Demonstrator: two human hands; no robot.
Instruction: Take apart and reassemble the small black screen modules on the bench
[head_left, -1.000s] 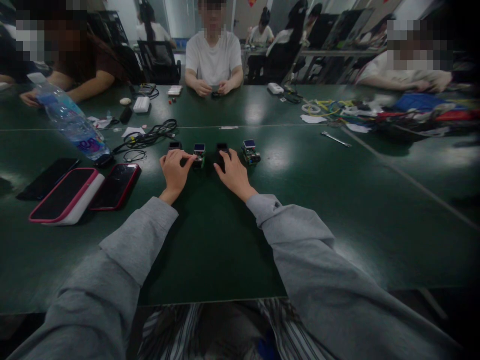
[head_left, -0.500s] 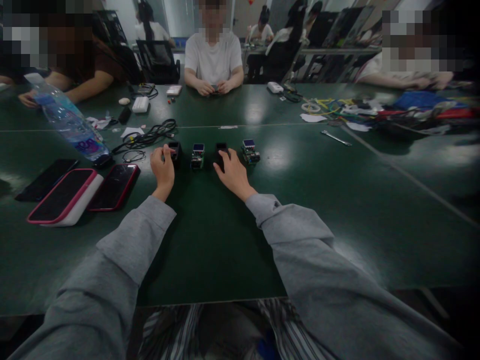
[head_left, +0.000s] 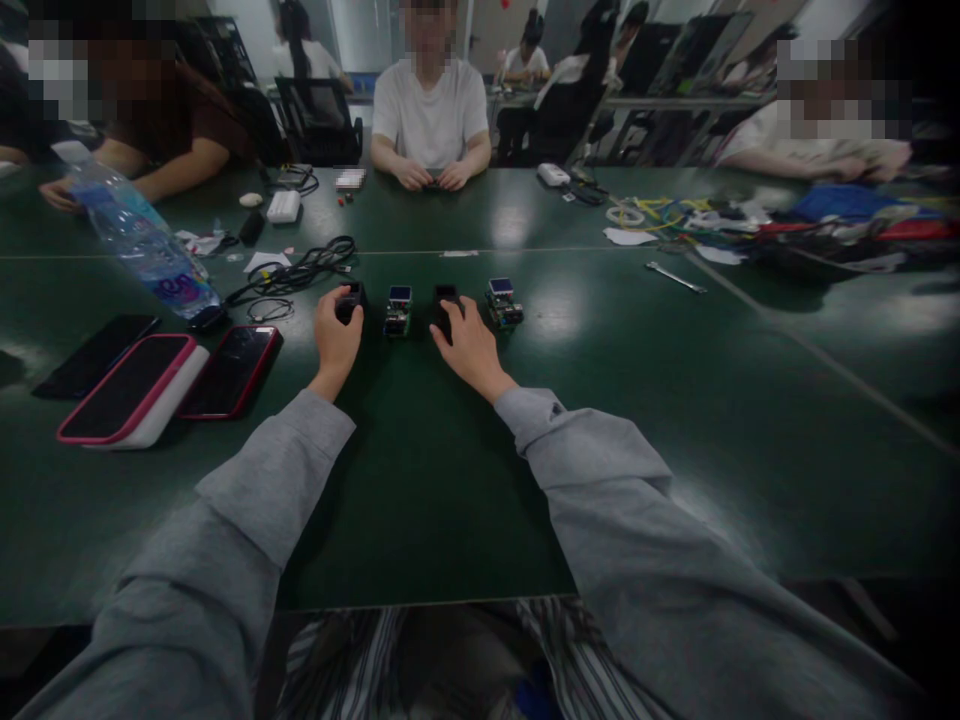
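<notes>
My left hand [head_left: 339, 335] is closed around the left black box [head_left: 351, 302], its thumb and fingers at the near side and top. The fingers of my right hand [head_left: 466, 342] are spread and touch another black box [head_left: 445, 294], partly covering it. Between my hands a small green circuit board device [head_left: 397, 312] with a little screen stands on the green table [head_left: 420, 480]. A second such device [head_left: 504, 304] stands just right of my right hand.
Phones [head_left: 232, 372], a tilted water bottle [head_left: 142, 235] and black cables [head_left: 307, 265] lie on the left. A wrench [head_left: 675, 277] and a pile of coloured wires and bags [head_left: 832, 225] are on the right. A person in white [head_left: 430, 115] sits opposite.
My left hand has shifted slightly right and its fingers have closed around the left box. My right hand has hardly moved. The view has shifted slightly.
</notes>
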